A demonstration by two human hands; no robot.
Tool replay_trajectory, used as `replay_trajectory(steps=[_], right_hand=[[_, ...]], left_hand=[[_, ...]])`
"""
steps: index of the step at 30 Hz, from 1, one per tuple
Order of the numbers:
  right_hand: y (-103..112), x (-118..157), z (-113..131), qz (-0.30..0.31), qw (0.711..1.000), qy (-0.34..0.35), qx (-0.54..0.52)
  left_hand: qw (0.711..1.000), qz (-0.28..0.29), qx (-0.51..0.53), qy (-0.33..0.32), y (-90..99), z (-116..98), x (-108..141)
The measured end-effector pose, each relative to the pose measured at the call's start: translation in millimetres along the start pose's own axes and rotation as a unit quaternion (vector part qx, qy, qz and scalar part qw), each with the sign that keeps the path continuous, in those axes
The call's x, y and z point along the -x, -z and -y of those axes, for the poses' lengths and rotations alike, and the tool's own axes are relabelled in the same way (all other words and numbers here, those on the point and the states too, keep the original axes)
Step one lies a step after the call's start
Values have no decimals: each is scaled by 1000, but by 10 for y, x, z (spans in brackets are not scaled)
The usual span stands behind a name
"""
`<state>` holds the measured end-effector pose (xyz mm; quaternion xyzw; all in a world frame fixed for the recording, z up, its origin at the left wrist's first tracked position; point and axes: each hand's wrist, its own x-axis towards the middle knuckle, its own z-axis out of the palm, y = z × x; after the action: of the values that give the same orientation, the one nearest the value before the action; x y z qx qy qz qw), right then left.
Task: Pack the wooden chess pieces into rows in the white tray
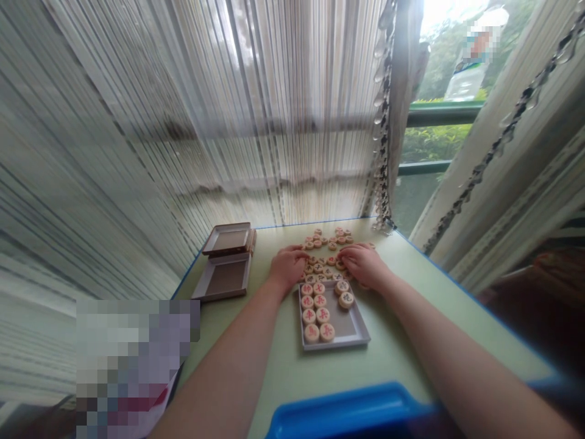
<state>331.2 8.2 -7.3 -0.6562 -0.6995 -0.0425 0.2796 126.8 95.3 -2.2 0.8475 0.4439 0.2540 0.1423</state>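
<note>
Loose round wooden Chinese chess pieces [328,272] lie in a heap beyond an open shallow tray [336,347]. Inside the tray, red-marked pieces [322,315] stand in two columns at the left, and two dark-marked pieces [346,299] sit near its upper right. At the heap's left edge is my left hand [289,266], fingers stretched over the nearest pieces and apparently holding none. On the right side, my right hand [364,264] has its fingertips closed on a Chinese chess piece [340,264]. My palms hide some pieces.
Left of the heap lie an open box part [222,277] and, behind it, a brown-edged box part [227,239]. A blue plastic edge [347,405] is close in front. String curtains [274,122] hang behind the pale green table [274,329]. Right of them is a window [434,134].
</note>
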Motion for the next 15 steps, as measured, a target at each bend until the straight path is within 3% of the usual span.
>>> replay_trajectory(steps=[9, 15], right_hand=[[20, -10, 1, 1, 1000, -12, 7], [84, 27, -118, -39, 984, -144, 93]], left_hand=[[1000, 5, 0, -19, 9, 4, 12], [999, -12, 3, -31, 8, 5, 2]])
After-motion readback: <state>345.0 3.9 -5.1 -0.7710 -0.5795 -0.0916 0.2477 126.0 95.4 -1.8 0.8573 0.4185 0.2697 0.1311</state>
